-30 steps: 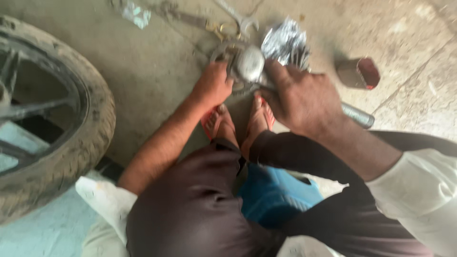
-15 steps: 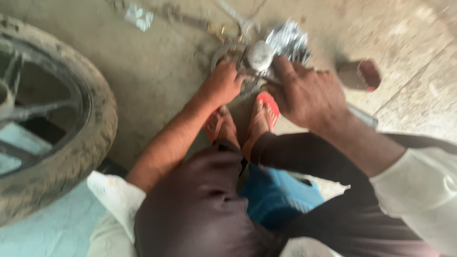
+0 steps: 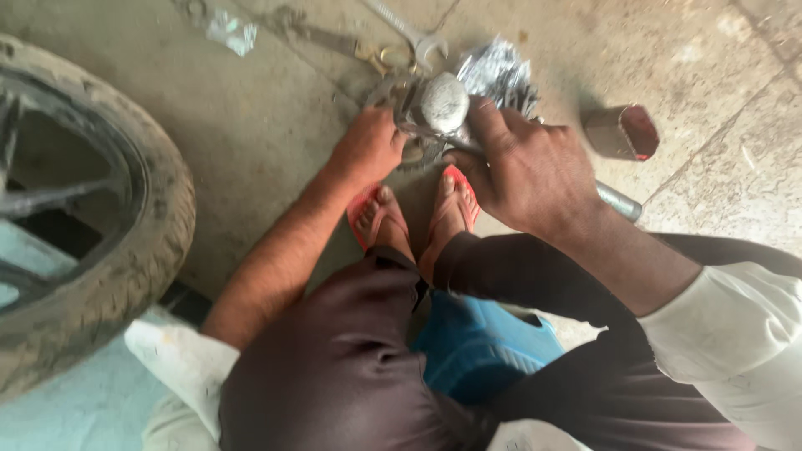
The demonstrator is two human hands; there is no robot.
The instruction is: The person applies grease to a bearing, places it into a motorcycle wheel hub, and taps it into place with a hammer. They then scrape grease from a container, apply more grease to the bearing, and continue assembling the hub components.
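Note:
I squat on a blue stool (image 3: 480, 347) with both feet in red sandals (image 3: 458, 188) on the concrete floor. In front of my toes sits a grey metal engine part (image 3: 434, 108) with a rounded cap. My left hand (image 3: 368, 150) grips its left side. My right hand (image 3: 526, 163) is closed around a metal rod tool (image 3: 618, 200) and presses against the part's right side; the tool's working end is hidden under the hand.
A motorcycle tyre and wheel (image 3: 92, 225) stands at the left. A spanner (image 3: 409, 33), a ring of keys and crumpled silver foil (image 3: 497, 71) lie behind the part. A small rusty red tin (image 3: 622, 132) lies at the right.
My view has shifted slightly; both hands stay on the metal part, the right hand turned a little over it.

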